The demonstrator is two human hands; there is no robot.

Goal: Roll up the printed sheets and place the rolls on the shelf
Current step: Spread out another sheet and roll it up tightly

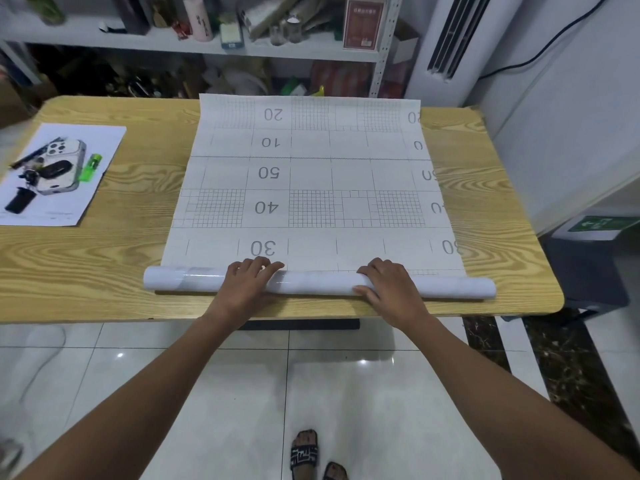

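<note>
A large white printed sheet [311, 174] with grid squares and upside-down numbers lies flat across the wooden table [131, 258]. Its near end is wound into a glossy white roll [322, 284] lying parallel to the table's front edge. My left hand [247, 282] rests on top of the roll left of its middle, fingers curled over it. My right hand [389, 284] grips the roll right of the middle, thumb on the near side. The shelf [194, 43] stands behind the table, crowded with items.
A small white paper [100, 157] at the table's left carries a phone, a green lighter and dark gadgets. A white standing air conditioner [450, 39] is at the back right. A dark bin [585, 271] sits beside the table's right end. My sandalled feet stand on a tiled floor.
</note>
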